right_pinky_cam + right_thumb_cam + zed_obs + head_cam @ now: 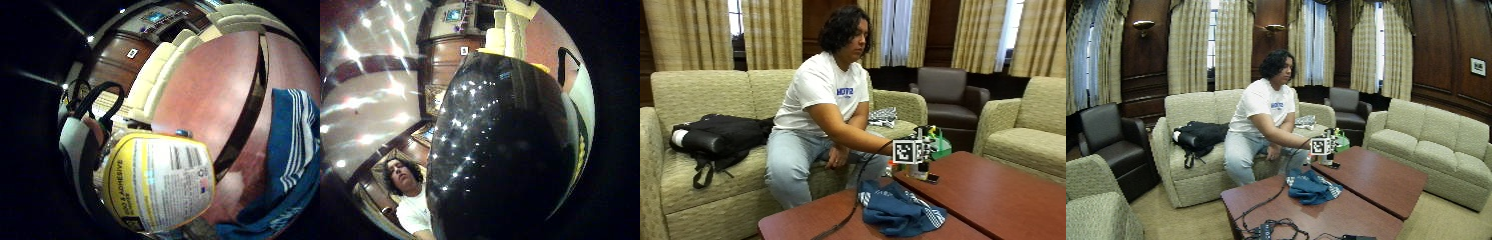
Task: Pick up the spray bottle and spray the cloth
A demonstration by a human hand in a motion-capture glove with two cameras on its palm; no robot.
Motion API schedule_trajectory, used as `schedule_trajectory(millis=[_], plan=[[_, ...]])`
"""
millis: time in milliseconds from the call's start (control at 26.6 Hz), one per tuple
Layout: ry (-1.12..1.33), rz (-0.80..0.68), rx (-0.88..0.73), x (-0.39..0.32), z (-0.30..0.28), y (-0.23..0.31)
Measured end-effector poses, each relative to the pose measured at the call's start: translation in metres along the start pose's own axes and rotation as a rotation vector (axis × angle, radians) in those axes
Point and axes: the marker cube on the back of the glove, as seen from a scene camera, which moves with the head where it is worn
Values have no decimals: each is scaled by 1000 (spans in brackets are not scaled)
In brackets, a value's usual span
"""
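Person: sits on a beige fabric sofa (700, 95) in the left half of the outside view, right arm stretched toward the middle right of the frame.
Right hand: the black-gloved right hand (918, 150) is at the near edge of the reddish-brown wooden tabletop (999, 195), right of centre in the outside view.
Fingers: wrapped round the spray bottle, as far as the palm views tell; the outside view hides them behind the glove's gear.
Spray bottle: a clear plastic spray bottle with a yellow and white printed label (162, 185) fills the lower middle of the little finger side palm view, close against the palm. In the outside view its base (919, 171) stands on or just above the tabletop; I cannot tell which.
Thumb side: a dark rounded shape covers most of the thumb side palm view; what it is I cannot tell.
Cloth: a crumpled blue cloth with white stripes (896, 207) lies on the tabletop at the lower centre of the outside view, just beside the bottle, toward the camera.
Left hand: the bare left hand (836, 157) rests by the person's knee, apart from the tabletop.
Bag: a black bag (720, 135) lies on the sofa at the left.
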Motion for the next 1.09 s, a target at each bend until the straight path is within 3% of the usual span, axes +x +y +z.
schedule_trajectory(millis=[188,376,526,639,864,1090], plan=[[-6,9,0,27,23,9],[26,8,-149,52,34,35],[3,-11,14,52,49,13],[5,-21,45,52,57,4],[13,-35,50,54,64,-14],[49,-28,-63,62,62,-18]])
